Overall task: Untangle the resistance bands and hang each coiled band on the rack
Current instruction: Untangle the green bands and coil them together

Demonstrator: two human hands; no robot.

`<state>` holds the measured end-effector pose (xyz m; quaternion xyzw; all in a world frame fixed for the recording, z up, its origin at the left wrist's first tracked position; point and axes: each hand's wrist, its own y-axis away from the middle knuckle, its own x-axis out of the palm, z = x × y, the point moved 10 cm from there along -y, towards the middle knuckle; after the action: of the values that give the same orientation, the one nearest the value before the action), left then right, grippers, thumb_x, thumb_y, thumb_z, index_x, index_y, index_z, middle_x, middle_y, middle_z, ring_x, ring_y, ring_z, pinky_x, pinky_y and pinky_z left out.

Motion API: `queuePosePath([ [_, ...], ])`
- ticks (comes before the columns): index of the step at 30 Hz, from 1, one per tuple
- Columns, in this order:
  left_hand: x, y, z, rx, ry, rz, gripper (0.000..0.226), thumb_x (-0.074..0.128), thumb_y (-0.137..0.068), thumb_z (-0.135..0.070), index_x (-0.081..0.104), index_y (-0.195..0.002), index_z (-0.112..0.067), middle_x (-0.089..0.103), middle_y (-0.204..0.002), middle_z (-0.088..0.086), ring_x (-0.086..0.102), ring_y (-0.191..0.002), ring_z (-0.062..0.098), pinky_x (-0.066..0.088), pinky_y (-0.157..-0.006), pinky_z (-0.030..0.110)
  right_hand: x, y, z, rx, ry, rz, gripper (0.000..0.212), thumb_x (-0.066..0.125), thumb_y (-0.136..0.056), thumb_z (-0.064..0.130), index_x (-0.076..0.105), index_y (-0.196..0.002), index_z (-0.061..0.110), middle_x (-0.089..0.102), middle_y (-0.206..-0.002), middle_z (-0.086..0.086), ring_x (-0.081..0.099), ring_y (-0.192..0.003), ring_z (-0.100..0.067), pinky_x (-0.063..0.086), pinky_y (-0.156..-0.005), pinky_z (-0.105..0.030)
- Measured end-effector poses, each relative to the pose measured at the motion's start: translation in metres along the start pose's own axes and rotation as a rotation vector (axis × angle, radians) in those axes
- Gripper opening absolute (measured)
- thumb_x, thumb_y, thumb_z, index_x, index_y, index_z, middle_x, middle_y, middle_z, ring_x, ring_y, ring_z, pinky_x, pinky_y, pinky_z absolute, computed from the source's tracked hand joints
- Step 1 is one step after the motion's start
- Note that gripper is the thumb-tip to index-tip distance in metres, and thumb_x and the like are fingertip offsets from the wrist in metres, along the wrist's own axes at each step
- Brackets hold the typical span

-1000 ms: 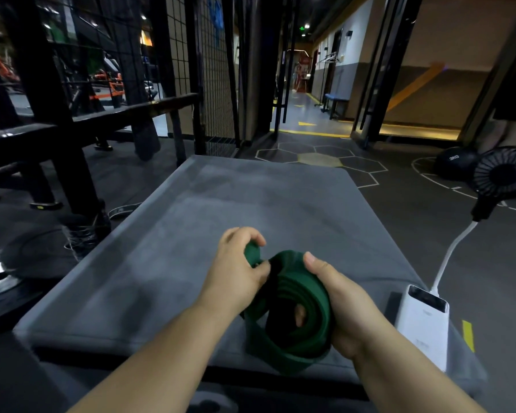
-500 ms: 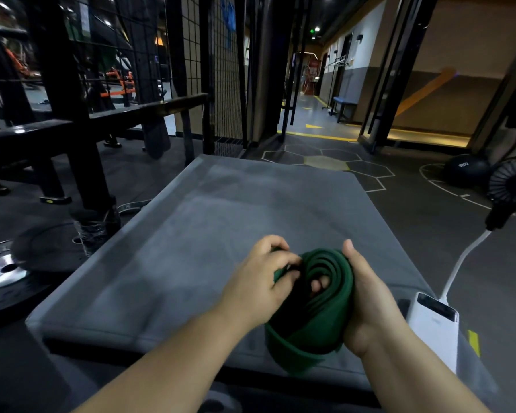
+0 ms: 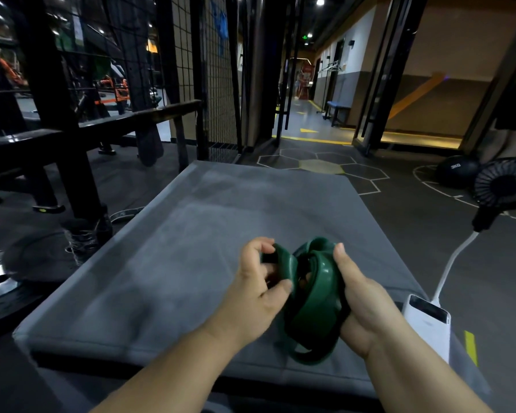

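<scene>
A dark green resistance band (image 3: 316,296) is wound into a loose coil, held upright just above the grey padded platform (image 3: 191,251). My right hand (image 3: 367,305) grips the coil from its right side, thumb along the outer edge. My left hand (image 3: 259,287) pinches a free loop of the band at the coil's upper left. A black metal rack (image 3: 57,132) with a horizontal bar stands to the left of the platform.
A white power bank (image 3: 428,326) lies at the platform's right edge, cabled to a small black fan (image 3: 504,189). A black medicine ball (image 3: 456,171) and a person's legs (image 3: 510,138) are at far right. Weight plates (image 3: 0,278) lie on the floor at left.
The coil has loosened and turned: my left hand has pulled one loop out to the left, away from the rest held in my right hand. Both hands sit slightly further right.
</scene>
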<state>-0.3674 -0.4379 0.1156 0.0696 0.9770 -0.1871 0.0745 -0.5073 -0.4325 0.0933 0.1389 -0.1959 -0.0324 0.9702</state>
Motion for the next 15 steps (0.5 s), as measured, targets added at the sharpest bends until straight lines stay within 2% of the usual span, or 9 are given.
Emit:
queuePosePath([
  [2, 0.003, -0.001, 0.008, -0.036, -0.021, 0.019, 0.042, 0.058, -0.075, -0.02, 0.032, -0.105, -0.032, 0.056, -0.118, 0.016, 0.063, -0.084, 0.003, 0.05, -0.077, 0.02, -0.003, 0.0, 0.002, -0.004, 0.02, -0.017, 0.053, 0.055, -0.093, 0.047, 0.068, -0.099, -0.004, 0.074, -0.085, -0.021, 0.073, -0.069, -0.029, 0.055, -0.071, -0.042],
  [6, 0.007, -0.001, 0.02, -0.126, 0.036, 0.192, 0.051, 0.065, -0.076, -0.021, 0.038, -0.116, -0.035, 0.044, -0.133, 0.019, 0.065, -0.098, 0.008, 0.054, -0.081, 0.025, -0.009, -0.002, -0.004, 0.024, 0.059, -0.067, 0.058, 0.057, -0.089, 0.054, 0.069, -0.104, -0.001, 0.074, -0.088, -0.021, 0.074, -0.075, -0.032, 0.056, -0.076, -0.045],
  [8, 0.005, -0.002, 0.022, -0.14, -0.004, 0.239, 0.066, 0.07, -0.081, -0.014, 0.034, -0.132, -0.035, 0.031, -0.143, 0.004, 0.062, -0.113, 0.014, 0.053, -0.093, 0.03, -0.013, -0.004, -0.005, 0.025, 0.073, -0.096, 0.06, 0.059, -0.087, 0.056, 0.069, -0.102, -0.001, 0.075, -0.086, -0.019, 0.073, -0.078, -0.033, 0.056, -0.079, -0.046],
  [10, -0.004, -0.006, 0.025, -0.165, -0.061, 0.182, 0.071, 0.074, -0.082, -0.005, 0.036, -0.137, -0.029, 0.026, -0.141, -0.001, 0.062, -0.112, 0.018, 0.051, -0.098, 0.03, -0.012, -0.005, -0.005, 0.023, 0.082, -0.095, 0.059, 0.059, -0.087, 0.056, 0.07, -0.098, -0.002, 0.074, -0.08, -0.018, 0.072, -0.072, -0.031, 0.056, -0.074, -0.044],
  [11, -0.013, -0.009, 0.026, -0.179, -0.122, 0.114, 0.064, 0.08, -0.077, -0.007, 0.046, -0.128, -0.026, 0.031, -0.136, 0.0, 0.064, -0.103, 0.018, 0.053, -0.093, 0.03, -0.01, -0.005, -0.006, 0.027, 0.089, -0.082, 0.058, 0.059, -0.088, 0.055, 0.07, -0.094, -0.002, 0.074, -0.076, -0.017, 0.072, -0.067, -0.03, 0.055, -0.07, -0.042],
  [13, -0.034, -0.01, 0.024, -0.205, -0.345, -0.042, 0.049, 0.091, -0.061, -0.027, 0.058, -0.098, -0.026, 0.046, -0.113, -0.004, 0.063, -0.081, 0.016, 0.056, -0.077, 0.034, -0.003, -0.004, -0.011, 0.038, 0.126, -0.053, 0.057, 0.058, -0.09, 0.052, 0.071, -0.089, -0.003, 0.073, -0.076, -0.019, 0.071, -0.065, -0.029, 0.055, -0.069, -0.042],
  [15, -0.046, -0.008, 0.015, -0.218, -0.665, -0.138, 0.051, 0.088, -0.054, -0.05, 0.051, -0.079, -0.027, 0.048, -0.09, -0.009, 0.055, -0.073, 0.013, 0.046, -0.061, 0.031, 0.003, -0.003, -0.016, 0.031, 0.172, -0.024, 0.057, 0.057, -0.091, 0.051, 0.073, -0.09, -0.003, 0.073, -0.085, -0.022, 0.071, -0.074, -0.032, 0.057, -0.078, -0.044],
])
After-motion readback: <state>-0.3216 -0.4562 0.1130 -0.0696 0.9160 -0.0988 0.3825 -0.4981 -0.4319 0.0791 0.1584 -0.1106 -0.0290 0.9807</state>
